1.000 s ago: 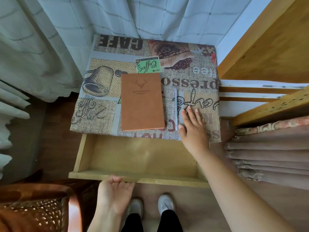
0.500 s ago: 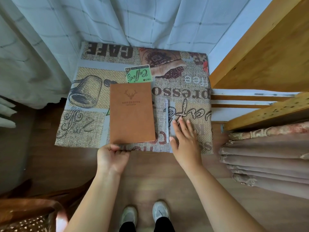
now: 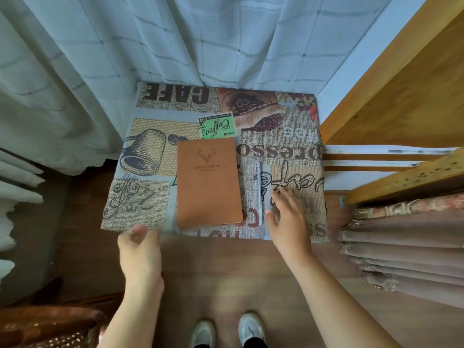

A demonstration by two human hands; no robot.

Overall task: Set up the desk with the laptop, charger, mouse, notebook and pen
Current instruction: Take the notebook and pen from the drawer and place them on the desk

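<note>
Hovering empty and loosely curled at the desk's near edge, your left hand (image 3: 139, 249) gripped nothing. Your right hand (image 3: 286, 217) lay open just beside the pen (image 3: 258, 194), right of the notebook (image 3: 208, 182); a careless brush could have rolled it off the cloth (image 3: 150, 204).

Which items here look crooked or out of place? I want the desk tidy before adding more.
Nothing stands out. The brown notebook lies flat, only slightly turned, with the pen alongside it on the printed tablecloth. Nothing spilled or damaged.
</note>
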